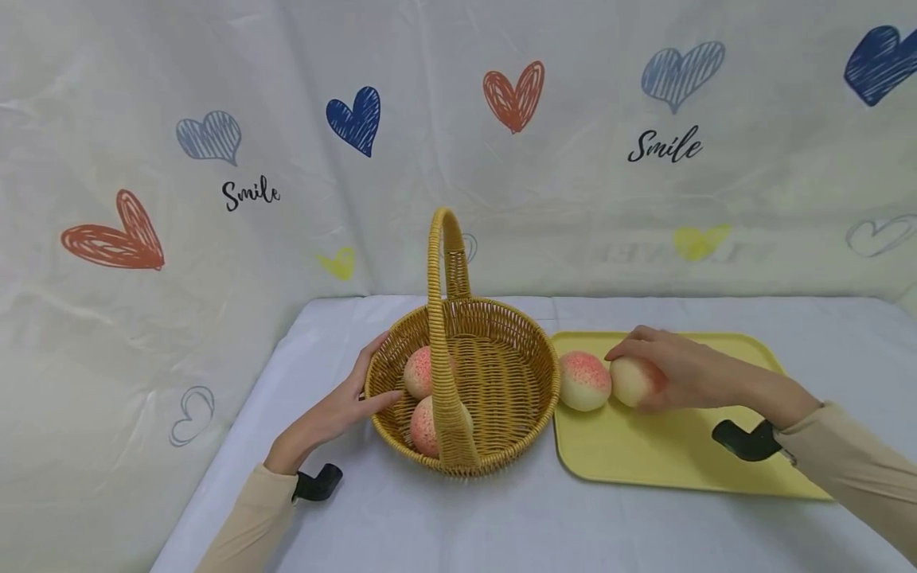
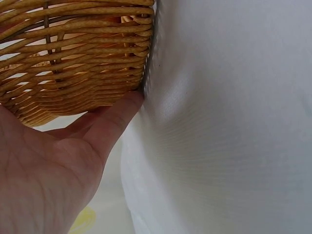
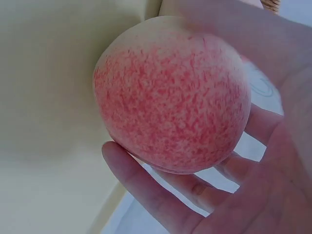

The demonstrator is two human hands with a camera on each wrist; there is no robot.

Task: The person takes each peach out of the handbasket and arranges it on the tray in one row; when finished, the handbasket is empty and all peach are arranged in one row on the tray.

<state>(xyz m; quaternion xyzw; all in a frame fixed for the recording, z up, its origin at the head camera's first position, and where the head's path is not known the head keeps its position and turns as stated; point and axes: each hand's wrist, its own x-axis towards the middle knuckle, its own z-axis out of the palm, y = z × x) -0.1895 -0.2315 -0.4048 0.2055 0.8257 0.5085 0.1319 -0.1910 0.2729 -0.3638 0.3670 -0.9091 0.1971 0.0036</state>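
Observation:
A wicker basket (image 1: 526, 434) with a tall arched handle stands on the table, two pink-and-cream peaches (image 1: 418, 372) lying in its left side. My left hand (image 1: 342, 410) grips the basket's left rim, thumb over the edge and fingers along the outside. In the left wrist view, fingers (image 2: 109, 124) reach low against the woven wall. Over a yellow tray (image 1: 688, 465), my right hand (image 1: 677, 370) holds a peach (image 3: 170, 97), fingers and thumb curled round it. Another peach (image 1: 585, 382) sits at the tray's left edge, just left of the held one.
A white cloth (image 1: 501, 525) covers the table. Behind it hangs a pale curtain (image 1: 444, 48) printed with hearts and the word Smile. Basket and tray stand side by side, nearly touching. Each wrist wears a black camera mount (image 1: 318, 483).

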